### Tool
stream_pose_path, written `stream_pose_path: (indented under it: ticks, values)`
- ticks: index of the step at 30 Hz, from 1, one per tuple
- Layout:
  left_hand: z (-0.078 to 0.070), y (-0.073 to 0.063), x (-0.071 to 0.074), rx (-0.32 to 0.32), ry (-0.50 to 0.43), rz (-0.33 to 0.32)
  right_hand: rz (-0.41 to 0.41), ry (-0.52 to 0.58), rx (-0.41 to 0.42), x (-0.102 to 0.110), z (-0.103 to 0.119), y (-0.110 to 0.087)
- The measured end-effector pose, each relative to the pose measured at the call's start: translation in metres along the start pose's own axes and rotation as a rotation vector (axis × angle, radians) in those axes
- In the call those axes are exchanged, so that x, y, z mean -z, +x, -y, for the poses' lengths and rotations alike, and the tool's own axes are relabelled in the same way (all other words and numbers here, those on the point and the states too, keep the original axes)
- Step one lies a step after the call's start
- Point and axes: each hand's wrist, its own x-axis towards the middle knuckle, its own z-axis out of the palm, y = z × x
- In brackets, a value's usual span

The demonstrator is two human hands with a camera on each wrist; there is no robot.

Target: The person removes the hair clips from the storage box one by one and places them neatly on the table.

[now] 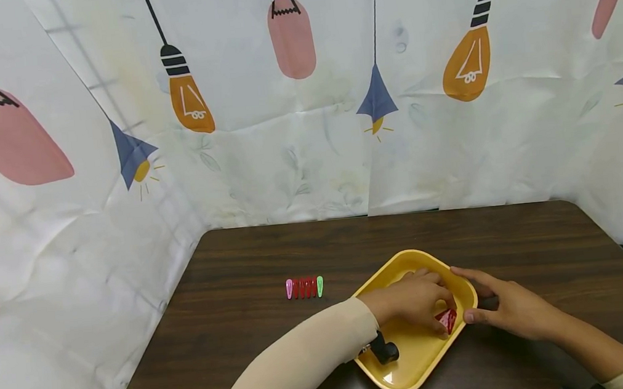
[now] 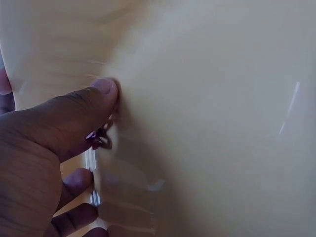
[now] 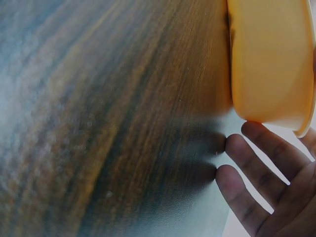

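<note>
My left hand (image 1: 418, 299) reaches down into a yellow tray (image 1: 373, 379), its thumb and fingers curled about red hair clips (image 1: 447, 321) at the tray's right end. In the left wrist view, small reddish pieces (image 2: 102, 138) show beneath the thumb, beside a clear shiny strip (image 2: 93, 173); the fingers partly hide them. Outside the tray's right corner is my right hand (image 1: 513, 309), fingers spread, thumb at the rim. A fingertip (image 3: 253, 127) of it meets the tray's outer wall in the right wrist view, the other fingers near the tabletop.
On the dark wooden table (image 1: 236, 349), left of the tray, a neat row holds a pink hair clip (image 1: 289, 289), several red clips (image 1: 305, 288) and a green clip (image 1: 320, 286). A white curtain (image 1: 297, 158) printed with lamps hangs around the table's back and sides.
</note>
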Motion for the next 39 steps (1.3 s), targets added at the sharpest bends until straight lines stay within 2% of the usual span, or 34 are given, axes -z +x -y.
stream_pose_path:
  ticks: [8, 15, 24, 32, 39]
  values:
    - [0.0, 0.0, 0.002, 0.012, -0.032, -0.005, -0.008, -0.017, 0.0, 0.0, -0.001, 0.0]
    - [0.001, 0.0, 0.004, 0.013, -0.022, -0.011, -0.003, -0.005, -0.001, 0.0, -0.001, 0.0]
    - [0.004, -0.003, 0.012, -0.019, -0.01, -0.05, 0.001, 0.001, 0.001, 0.001, -0.001, 0.0]
    - [0.012, -0.015, 0.026, -0.006, -0.076, -0.097, -0.003, -0.023, -0.006, 0.001, 0.001, 0.0]
    - [0.019, -0.028, 0.034, 0.023, -0.093, -0.156, -0.003, -0.027, -0.009, 0.0, 0.0, 0.0]
